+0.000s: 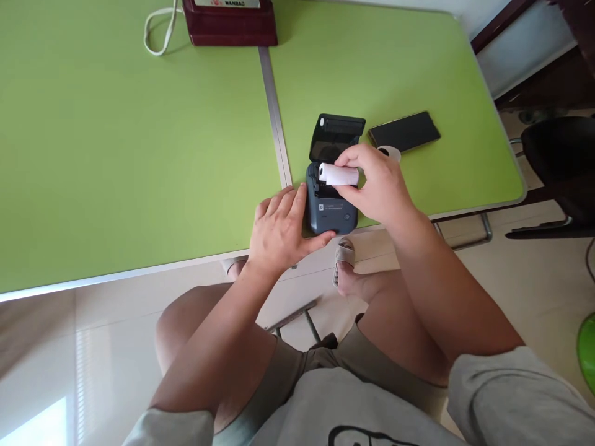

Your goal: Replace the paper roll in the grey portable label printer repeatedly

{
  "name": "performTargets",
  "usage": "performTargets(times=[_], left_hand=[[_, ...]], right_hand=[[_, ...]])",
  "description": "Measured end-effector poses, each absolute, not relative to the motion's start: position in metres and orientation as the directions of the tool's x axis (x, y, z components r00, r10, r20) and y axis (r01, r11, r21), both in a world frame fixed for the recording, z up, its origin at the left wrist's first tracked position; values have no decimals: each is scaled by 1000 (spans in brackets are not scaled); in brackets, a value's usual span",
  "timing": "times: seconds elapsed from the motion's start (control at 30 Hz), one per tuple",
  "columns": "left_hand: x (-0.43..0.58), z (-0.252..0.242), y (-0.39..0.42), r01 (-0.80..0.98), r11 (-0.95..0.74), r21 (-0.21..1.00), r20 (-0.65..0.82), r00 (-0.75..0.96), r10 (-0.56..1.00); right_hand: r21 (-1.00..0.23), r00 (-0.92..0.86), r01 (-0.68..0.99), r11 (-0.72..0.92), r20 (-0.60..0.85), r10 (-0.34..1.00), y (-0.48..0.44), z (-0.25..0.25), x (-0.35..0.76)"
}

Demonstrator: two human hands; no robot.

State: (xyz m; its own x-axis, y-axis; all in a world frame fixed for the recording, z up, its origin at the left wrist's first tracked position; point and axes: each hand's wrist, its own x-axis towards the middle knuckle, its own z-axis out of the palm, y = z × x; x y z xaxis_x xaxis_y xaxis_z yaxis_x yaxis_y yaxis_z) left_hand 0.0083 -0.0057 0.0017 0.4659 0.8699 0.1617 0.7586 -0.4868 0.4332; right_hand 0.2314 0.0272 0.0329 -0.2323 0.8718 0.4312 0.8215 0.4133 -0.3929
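A small dark blue-grey portable printer (331, 214) lies near the table's front edge, its black lid (337, 137) swung up. My left hand (279, 229) holds its near left corner, fingers along the left side and thumb against the front edge. Between the thumb and fingers of my right hand (374, 179) is a white paper roll (341, 174), lying crosswise at the open compartment. Whether the roll touches the compartment floor cannot be seen. Just behind the right hand, a second white roll (393, 152) with a dark core is partly covered.
A black phone (404, 131) lies on the green table (162, 155) beyond my right hand. A dark red device (230, 25) with a white cord (160, 43) stands at the back. A metal strip (275, 118) crosses the tabletop. A black chair (558, 161) is at the right.
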Motion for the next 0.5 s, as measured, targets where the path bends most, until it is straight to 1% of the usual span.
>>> performTargets(times=[0.1,0.2,0.33,0.43,0.5], left_hand=[[8,2,-5,764,-484,426,153,466,871],[9,2,-5,771,-482,416,149,465,873],[9,1,-6,767,-484,422,163,460,873],[9,2,-7,758,-516,400,179,487,855],[9,3,-7,751,-544,375,180,516,837]], right_hand=[[-453,-286,761,464,407,867,30,34,231],[-499,-295,710,497,430,853,29,36,230],[-482,-282,706,519,481,830,18,39,228],[-459,-323,695,554,489,810,6,41,226],[-472,-356,658,587,491,795,0,42,228]])
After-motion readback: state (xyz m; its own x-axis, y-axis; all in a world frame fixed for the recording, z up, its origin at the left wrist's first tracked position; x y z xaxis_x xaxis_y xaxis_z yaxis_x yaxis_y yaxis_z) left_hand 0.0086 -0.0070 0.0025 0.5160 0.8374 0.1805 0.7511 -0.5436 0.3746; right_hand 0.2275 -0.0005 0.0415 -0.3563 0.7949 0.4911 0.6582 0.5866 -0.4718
